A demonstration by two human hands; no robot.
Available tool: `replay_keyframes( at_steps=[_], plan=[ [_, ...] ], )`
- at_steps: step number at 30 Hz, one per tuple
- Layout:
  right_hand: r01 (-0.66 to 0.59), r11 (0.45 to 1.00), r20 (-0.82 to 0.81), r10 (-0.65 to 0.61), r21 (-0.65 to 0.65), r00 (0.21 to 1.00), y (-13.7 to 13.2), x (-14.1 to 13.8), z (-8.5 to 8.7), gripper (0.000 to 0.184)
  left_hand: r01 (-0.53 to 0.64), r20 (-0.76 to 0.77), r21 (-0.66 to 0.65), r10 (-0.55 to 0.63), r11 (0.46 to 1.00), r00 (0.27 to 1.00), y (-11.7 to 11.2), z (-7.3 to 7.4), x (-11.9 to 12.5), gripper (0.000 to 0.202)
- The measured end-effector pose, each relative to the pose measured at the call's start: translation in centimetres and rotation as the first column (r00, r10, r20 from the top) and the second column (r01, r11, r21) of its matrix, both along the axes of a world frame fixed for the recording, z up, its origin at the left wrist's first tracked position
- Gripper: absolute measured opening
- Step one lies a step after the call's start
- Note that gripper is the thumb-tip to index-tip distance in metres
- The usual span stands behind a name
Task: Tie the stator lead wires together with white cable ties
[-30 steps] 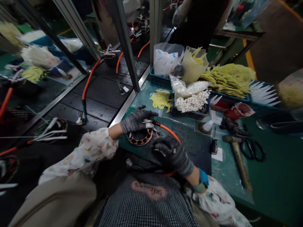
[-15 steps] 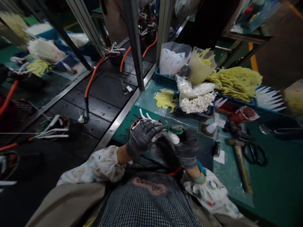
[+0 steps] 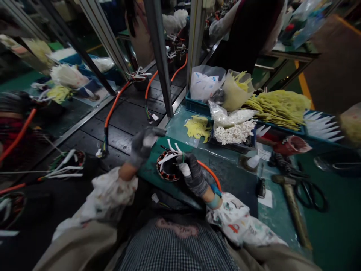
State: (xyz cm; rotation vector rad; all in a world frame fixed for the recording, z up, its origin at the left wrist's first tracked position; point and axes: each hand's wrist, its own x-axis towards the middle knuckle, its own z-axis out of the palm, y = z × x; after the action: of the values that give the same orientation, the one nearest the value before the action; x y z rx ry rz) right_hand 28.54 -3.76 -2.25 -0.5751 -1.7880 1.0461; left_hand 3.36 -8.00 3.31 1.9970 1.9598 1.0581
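Note:
A copper-wound motor stator [image 3: 166, 171] lies on the green bench mat [image 3: 225, 169], with white leads [image 3: 170, 150] rising from it and an orange cable [image 3: 210, 173] curving away right. My right hand [image 3: 191, 175], in a grey glove, pinches a small white sleeve [image 3: 185, 169] right beside those leads. A green strand shows just above it. My left hand [image 3: 143, 145], also gloved and blurred by motion, is raised apart from the stator at the bench's edge. It shows nothing held.
Blue crates [image 3: 196, 104] at the back hold yellow ties, white beads and plastic bags. A hammer [image 3: 293, 210] and black-handled scissors [image 3: 310, 195] lie to the right. A black conveyor [image 3: 124, 131] to the left carries other stators with orange cables. A co-worker [image 3: 248, 34] stands beyond.
My hands have separated: the left rose up and left, away from the stator. The right dropped nearer the ring, with the white sleeve at its fingertips. The stator now shows fully.

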Motion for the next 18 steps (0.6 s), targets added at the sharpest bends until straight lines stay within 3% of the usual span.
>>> replay_keyframes(
  at_steps=[2,5,8,11,14,18],
  plan=[
    [-0.065,0.998,0.042,0.064,0.02,0.997,0.1,0.5,-0.9,0.027,-0.01,-0.054,-0.163,0.001,0.987,0.999,5.7,0.2,-0.1,0.07],
    [-0.104,0.993,0.108,0.098,0.051,0.989,0.3,1.1,-1.9,0.02,-0.01,-0.14,-0.417,-0.053,0.909,0.989,13.8,-0.3,1.3,0.061],
    [-0.097,0.99,0.116,0.085,0.099,0.99,0.3,1.3,-2.4,0.014,-0.057,-0.191,-0.573,-0.066,0.817,0.979,18.8,-1.1,3.4,0.062],
    [-0.099,0.988,0.124,0.084,0.12,0.989,0.1,1.2,-2.6,0.012,-0.082,-0.203,-0.648,-0.068,0.757,0.977,20.6,-1.9,4.7,0.063],
    [-0.128,0.982,0.138,0.109,0.138,0.984,0.1,1.1,-2.5,0.011,-0.071,-0.168,-0.683,-0.063,0.727,0.984,20.6,-2.4,4.8,0.06],
    [-0.144,0.977,0.132,0.124,0.155,0.983,0.3,1.0,-2.2,0.014,-0.011,-0.055,-0.66,-0.034,0.751,0.998,20.0,-1.9,3.3,0.049]
  ],
)
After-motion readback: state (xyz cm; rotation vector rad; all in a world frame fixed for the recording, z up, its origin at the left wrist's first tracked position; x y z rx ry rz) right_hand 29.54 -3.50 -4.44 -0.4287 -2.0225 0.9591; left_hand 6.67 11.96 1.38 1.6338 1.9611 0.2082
